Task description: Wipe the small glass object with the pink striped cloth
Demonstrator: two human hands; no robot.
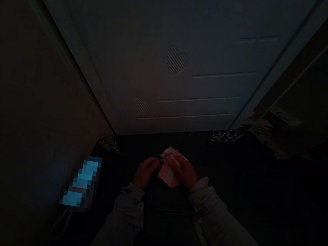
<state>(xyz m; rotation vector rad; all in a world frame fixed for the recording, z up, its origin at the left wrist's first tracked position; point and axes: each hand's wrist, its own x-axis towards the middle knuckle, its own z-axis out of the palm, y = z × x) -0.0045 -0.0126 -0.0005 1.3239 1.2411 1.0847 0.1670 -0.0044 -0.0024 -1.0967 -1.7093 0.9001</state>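
The scene is very dark. A pale, pink-lit piece of paper or cloth (169, 176) lies on the dark tabletop under my right hand (187, 173). The fingers of that hand are closed on its upper part. From the left, my left hand (144, 172) reaches in with thumb and fingertips pinched together at the piece's left edge. Something small and thin, with a faint glint, shows at those fingertips; its kind is too dim to make out. Both hands are close together, in pale long sleeves.
A lit, pixelated phone-like screen (81, 180) stands at the left, with a pale loop (60, 225) below it. Small piles of shiny rings (108, 143) lie along the back edge. Behind rises a pale panel (208, 63) with heart reliefs. Dim clutter (276, 129) sits right.
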